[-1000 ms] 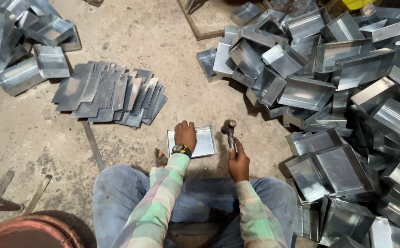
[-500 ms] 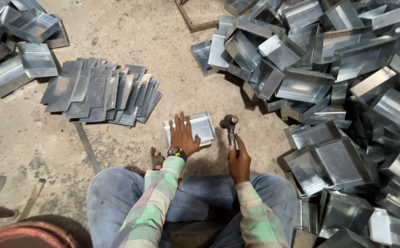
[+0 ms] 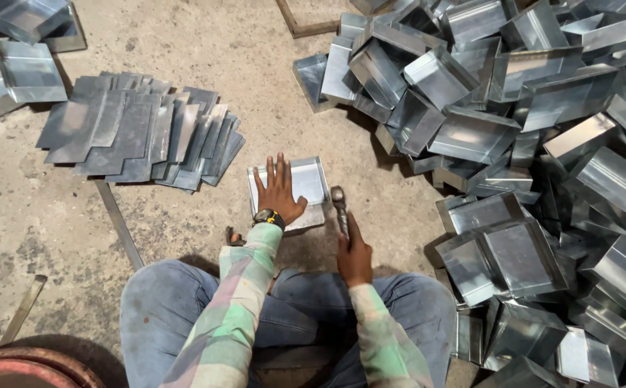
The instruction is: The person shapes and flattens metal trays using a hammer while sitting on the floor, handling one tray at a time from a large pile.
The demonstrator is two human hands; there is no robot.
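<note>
Shallow grey sheet-metal tray (image 3: 300, 188) on concrete floor, frame centre. Left hand (image 3: 279, 192) flat on it, fingers spread. Right hand (image 3: 354, 253) clasps hammer (image 3: 339, 207). Tray judged light, stiff, sharp-edged; hold by folded rim.

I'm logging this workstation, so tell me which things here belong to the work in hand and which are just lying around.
In hand:
left hand pressed flat on the metal tray
right hand gripping the hammer
flat sheet blanks, fanned out on the floor
heap of folded trays

Lying about:
metal strip
wooden frame
reddish round rim
</note>
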